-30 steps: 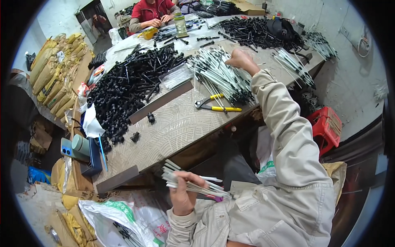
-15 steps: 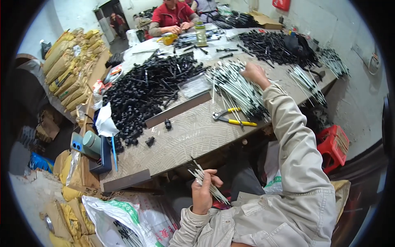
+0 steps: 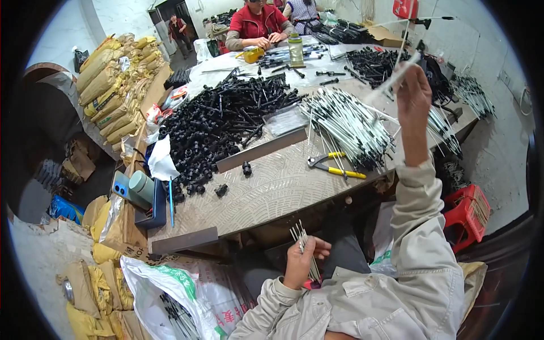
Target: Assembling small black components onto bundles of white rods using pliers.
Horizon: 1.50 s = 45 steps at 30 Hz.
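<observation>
Low in front of my body, my left hand [image 3: 301, 262] is closed around a small bundle of thin white rods [image 3: 300, 231], their ends pointing up. My right hand [image 3: 414, 93] is raised over the right part of the table, fingers pinched on white rods [image 3: 400, 73] that are blurred by motion; at least one has a black end. Below and left of it lies a heap of white rods with black tips [image 3: 347, 122]. Yellow-handled pincers [image 3: 337, 164] rest in front of that heap. A large pile of black plastic parts [image 3: 218, 113] covers the table's left half.
A metal strip [image 3: 260, 150] stands before the piles. At the left edge are a blue box [image 3: 154, 212] and a pale green bottle [image 3: 140, 182]. A white sack [image 3: 164, 283] holds rods. A red stool [image 3: 469, 215] stands right. A person in red [image 3: 258, 25] sits across.
My right hand has lifted from the rod heap, rising to the right with rods in its fingers. The left hand has shifted slightly right, its bundle now more upright. The whole view has shifted a little.
</observation>
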Available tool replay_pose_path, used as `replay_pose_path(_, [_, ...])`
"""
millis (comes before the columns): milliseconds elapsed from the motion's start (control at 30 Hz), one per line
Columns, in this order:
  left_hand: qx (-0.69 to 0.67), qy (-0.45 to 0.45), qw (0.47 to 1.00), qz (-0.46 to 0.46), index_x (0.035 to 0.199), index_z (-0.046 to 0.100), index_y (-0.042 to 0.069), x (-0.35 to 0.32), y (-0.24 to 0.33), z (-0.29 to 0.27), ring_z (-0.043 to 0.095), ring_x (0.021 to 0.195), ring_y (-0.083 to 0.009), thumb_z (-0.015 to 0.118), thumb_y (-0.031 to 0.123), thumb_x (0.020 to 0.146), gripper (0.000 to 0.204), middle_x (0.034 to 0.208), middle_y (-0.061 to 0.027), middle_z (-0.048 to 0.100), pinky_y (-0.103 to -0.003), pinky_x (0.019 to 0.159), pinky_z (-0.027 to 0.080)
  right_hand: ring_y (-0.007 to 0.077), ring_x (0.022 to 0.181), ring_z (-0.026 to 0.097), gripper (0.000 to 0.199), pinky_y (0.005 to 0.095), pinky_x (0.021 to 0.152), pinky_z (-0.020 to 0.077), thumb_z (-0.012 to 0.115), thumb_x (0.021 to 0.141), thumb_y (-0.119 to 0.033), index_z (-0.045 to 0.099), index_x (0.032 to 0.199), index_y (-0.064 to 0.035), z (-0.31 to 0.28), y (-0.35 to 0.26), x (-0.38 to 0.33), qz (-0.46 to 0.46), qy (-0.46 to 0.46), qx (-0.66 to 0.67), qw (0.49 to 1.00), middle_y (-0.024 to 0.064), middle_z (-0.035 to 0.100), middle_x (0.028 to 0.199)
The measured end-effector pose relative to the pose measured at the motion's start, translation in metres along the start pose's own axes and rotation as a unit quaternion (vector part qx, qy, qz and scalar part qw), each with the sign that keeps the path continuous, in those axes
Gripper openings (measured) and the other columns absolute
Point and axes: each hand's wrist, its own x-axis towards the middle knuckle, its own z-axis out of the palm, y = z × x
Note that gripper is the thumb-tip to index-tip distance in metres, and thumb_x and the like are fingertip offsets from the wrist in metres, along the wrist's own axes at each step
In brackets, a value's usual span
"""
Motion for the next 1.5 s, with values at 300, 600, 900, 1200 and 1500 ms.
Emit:
replay_pose_path(300, [-0.135, 0.114, 0.979, 0.102, 0.119, 0.045, -0.007, 0.035, 0.039, -0.024, 0.061, 0.090, -0.0239, 0.036, 0.030, 0.096, 0.044, 0.101, -0.0185, 0.060, -0.033, 0.077, 0.049, 0.0053, 0.053, 0.044, 0.020, 0.0193, 0.046, 0.0340, 0.061, 0.082, -0.018, 0.055, 0.075, -0.0001, 0.038, -0.035, -0.204, 0.550, -0.200, 0.020, 0.811, 0.0045, 0.057, 0.068])
replay_pose_path(600, [-0.139, 0.202, 0.960, 0.136, 0.109, 0.049, -0.008, 0.007, 0.032, -0.051, 0.063, 0.082, -0.0271, 0.041, 0.029, 0.095, 0.040, 0.093, -0.0216, 0.061, -0.035, 0.073, 0.052, 0.0102, 0.058, 0.048, 0.019, 0.0199, 0.051, 0.0365, 0.059, 0.081, -0.017, 0.054, 0.075, 0.0003, 0.020, -0.050, -0.219, 0.404, -0.117, 0.004, 0.907, 0.0068, 0.053, 0.068])
replay_pose_path(900, [-0.068, 0.152, 0.968, 0.190, 0.118, 0.047, -0.004, 0.013, 0.053, 0.005, 0.048, 0.062, -0.0089, 0.043, 0.024, 0.095, 0.036, 0.068, -0.0021, 0.052, -0.023, 0.059, 0.040, 0.0021, 0.057, 0.045, 0.009, 0.0170, 0.050, 0.0356, 0.055, 0.086, -0.007, 0.059, 0.088, 0.0009, 0.050, -0.029, -0.258, 0.566, -0.203, 0.042, 0.798, -0.0021, 0.056, 0.072])
replay_pose_path(1200, [-0.278, 0.207, 0.928, 0.132, 0.111, 0.046, 0.005, 0.009, 0.056, -0.021, 0.058, 0.062, -0.0148, 0.050, 0.015, 0.091, 0.023, 0.078, -0.0074, 0.060, -0.028, 0.062, 0.049, 0.0255, 0.066, 0.061, 0.012, 0.0350, 0.057, 0.0470, 0.056, 0.082, -0.017, 0.063, 0.083, -0.0067, 0.016, 0.054, -0.106, 0.037, -0.292, -0.618, 0.729, 0.0105, 0.062, 0.074])
replay_pose_path(1500, [-0.263, -0.013, 0.963, 0.051, 0.104, 0.051, 0.000, 0.003, 0.033, -0.020, 0.059, 0.099, -0.0316, 0.042, 0.023, 0.095, 0.026, 0.100, -0.0199, 0.061, -0.042, 0.088, 0.047, 0.0301, 0.074, 0.063, 0.025, 0.0414, 0.064, 0.0487, 0.054, 0.076, -0.027, 0.066, 0.082, -0.0071, -0.018, 0.135, -0.039, 0.168, -0.313, -0.812, 0.464, 0.0135, 0.065, 0.081])
